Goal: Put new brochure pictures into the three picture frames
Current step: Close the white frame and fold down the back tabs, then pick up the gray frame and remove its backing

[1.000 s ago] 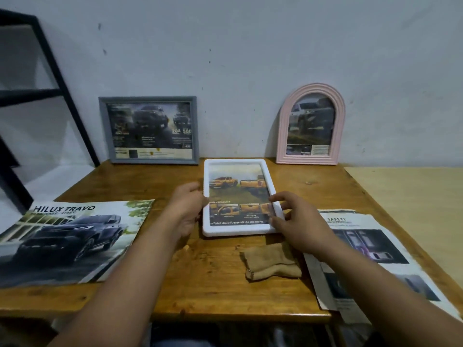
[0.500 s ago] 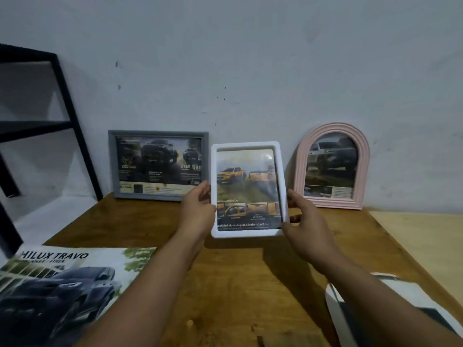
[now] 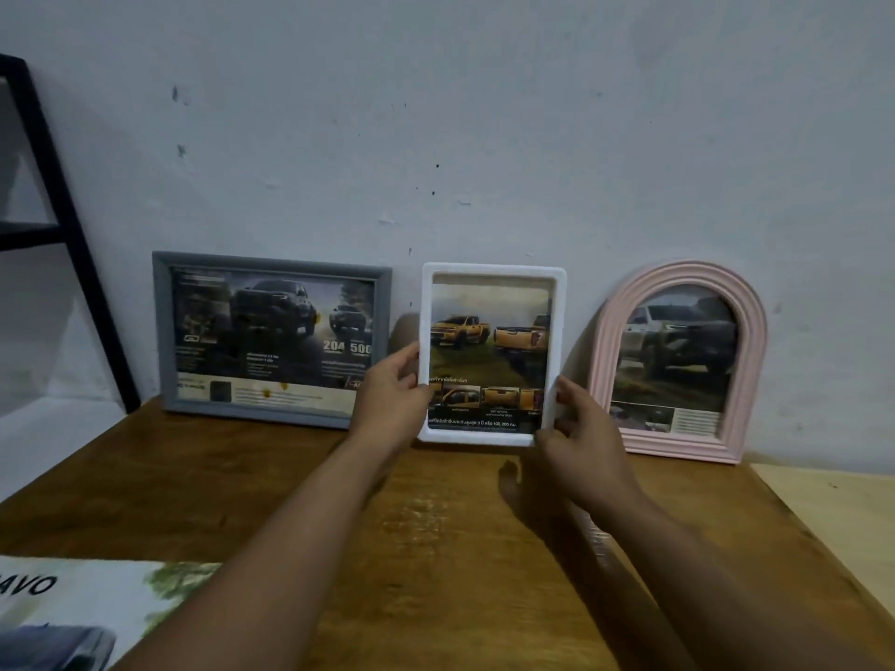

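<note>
A white picture frame point(image 3: 492, 274) with a yellow pickup-truck picture stands upright near the wall, between the other two frames. My left hand point(image 3: 390, 404) grips its left edge, thumb on the front. My right hand point(image 3: 583, 428) holds its lower right edge and corner. A grey landscape frame point(image 3: 271, 266) with a dark truck picture leans on the wall at the left. A pink arched frame point(image 3: 678, 278) with a truck picture leans on the wall at the right. I cannot tell whether the white frame's bottom touches the table.
The wooden table point(image 3: 242, 501) runs under all three frames. A car brochure point(image 3: 72, 607) lies at the near left corner. A black metal shelf frame point(image 3: 53, 220) stands at the far left. A lighter wooden surface point(image 3: 833, 515) adjoins at the right.
Both hands lifted the white frame from lying flat on the table, stood it upright and carried it back toward the wall between the grey and pink frames. The view tilted up.
</note>
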